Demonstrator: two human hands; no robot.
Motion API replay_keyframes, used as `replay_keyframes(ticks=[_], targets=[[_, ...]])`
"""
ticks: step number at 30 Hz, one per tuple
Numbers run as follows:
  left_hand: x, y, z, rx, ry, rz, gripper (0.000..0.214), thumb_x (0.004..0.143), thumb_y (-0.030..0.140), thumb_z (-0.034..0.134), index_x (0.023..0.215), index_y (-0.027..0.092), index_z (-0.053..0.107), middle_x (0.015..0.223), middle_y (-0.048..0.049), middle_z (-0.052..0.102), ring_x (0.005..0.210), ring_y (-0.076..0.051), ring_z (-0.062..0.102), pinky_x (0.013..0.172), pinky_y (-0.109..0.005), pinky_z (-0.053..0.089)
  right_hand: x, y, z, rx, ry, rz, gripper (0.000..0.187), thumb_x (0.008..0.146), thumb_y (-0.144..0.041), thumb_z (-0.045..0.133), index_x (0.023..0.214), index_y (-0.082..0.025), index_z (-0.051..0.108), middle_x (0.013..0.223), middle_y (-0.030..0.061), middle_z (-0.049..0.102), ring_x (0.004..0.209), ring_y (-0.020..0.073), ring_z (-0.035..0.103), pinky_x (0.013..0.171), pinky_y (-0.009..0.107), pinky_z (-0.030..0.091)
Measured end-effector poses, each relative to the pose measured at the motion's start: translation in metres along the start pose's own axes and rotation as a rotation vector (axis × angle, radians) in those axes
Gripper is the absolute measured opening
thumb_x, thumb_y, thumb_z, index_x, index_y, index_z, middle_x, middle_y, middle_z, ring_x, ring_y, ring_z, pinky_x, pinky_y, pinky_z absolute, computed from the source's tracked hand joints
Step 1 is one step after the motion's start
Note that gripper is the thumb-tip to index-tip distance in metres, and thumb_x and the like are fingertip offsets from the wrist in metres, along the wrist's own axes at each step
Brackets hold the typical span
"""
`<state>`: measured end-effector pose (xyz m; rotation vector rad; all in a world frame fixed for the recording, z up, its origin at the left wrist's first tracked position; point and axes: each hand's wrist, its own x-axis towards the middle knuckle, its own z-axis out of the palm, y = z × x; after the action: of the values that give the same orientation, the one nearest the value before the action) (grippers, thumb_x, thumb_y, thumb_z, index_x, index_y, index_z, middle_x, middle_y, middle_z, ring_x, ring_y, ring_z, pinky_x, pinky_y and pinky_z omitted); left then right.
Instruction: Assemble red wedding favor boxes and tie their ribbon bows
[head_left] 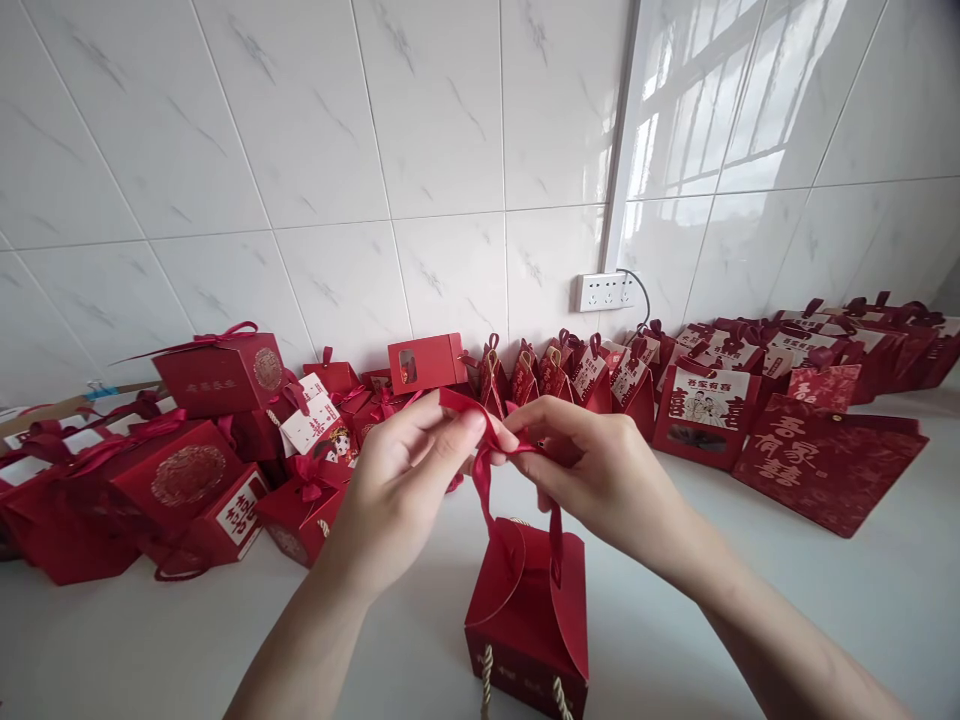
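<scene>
In the middle of the head view a red gift box (531,600) stands on the white table, its curved top flaps folded together. Twisted gold cord handles (487,678) hang down its near side. A red ribbon (484,485) runs up from slots in the flaps to my fingers above the box. My left hand (409,480) is closed, pinching a loop of this ribbon between thumb and fingers. Close against it, my right hand (592,460) pinches the ribbon too, at what looks like a crossing. The fingers partly hide that spot.
At left, red boxes with ribbons (176,470) are piled up. A row of small red bags (592,375) lines the wall toward the right, with a larger red bag (829,465) in front. A power strip (604,292) is fixed to the tiled wall.
</scene>
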<state>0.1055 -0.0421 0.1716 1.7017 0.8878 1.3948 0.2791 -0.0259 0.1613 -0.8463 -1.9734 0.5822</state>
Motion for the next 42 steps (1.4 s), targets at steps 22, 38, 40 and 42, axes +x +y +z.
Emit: replay_keyframes(ticks=[22,38,40,42], targets=[[0.003,0.003,0.002,-0.204,0.064,-0.045,0.021,0.085,0.036,0.060,0.074,0.019,0.062,0.072,0.0008,0.061,0.064,-0.011,0.061,0.054,-0.021,0.046,0.005,0.003,-0.017,0.328,-0.173,0.065,0.020,0.080,-0.034,0.070,0.094,-0.019,0.065,0.091,0.0020,0.066,0.083,0.0136,0.063,0.069,0.023,0.053],[0.001,0.004,0.002,-0.162,0.058,-0.044,0.020,0.086,0.038,0.058,0.078,0.020,0.060,0.077,-0.0018,0.064,0.066,-0.014,0.060,0.050,-0.022,0.044,-0.001,0.000,-0.009,0.073,-0.151,0.087,0.009,0.080,-0.020,0.062,0.077,-0.021,0.054,0.073,-0.0033,0.062,0.066,0.0113,0.059,0.062,0.024,0.049],[0.001,0.003,0.002,-0.169,0.055,-0.035,0.021,0.087,0.038,0.057,0.077,0.020,0.060,0.074,-0.0012,0.063,0.066,-0.014,0.060,0.050,-0.022,0.044,0.000,0.001,-0.012,0.114,-0.157,0.106,0.010,0.080,-0.024,0.064,0.077,-0.020,0.056,0.073,-0.0017,0.063,0.067,0.0124,0.060,0.061,0.024,0.049],[0.001,0.002,0.002,-0.179,0.071,-0.011,0.021,0.086,0.036,0.058,0.074,0.020,0.060,0.072,-0.0006,0.061,0.069,-0.014,0.060,0.052,-0.022,0.046,0.001,0.002,-0.016,0.166,-0.161,0.122,0.013,0.079,-0.029,0.068,0.078,-0.019,0.060,0.073,-0.0001,0.064,0.065,0.0127,0.060,0.058,0.024,0.048]])
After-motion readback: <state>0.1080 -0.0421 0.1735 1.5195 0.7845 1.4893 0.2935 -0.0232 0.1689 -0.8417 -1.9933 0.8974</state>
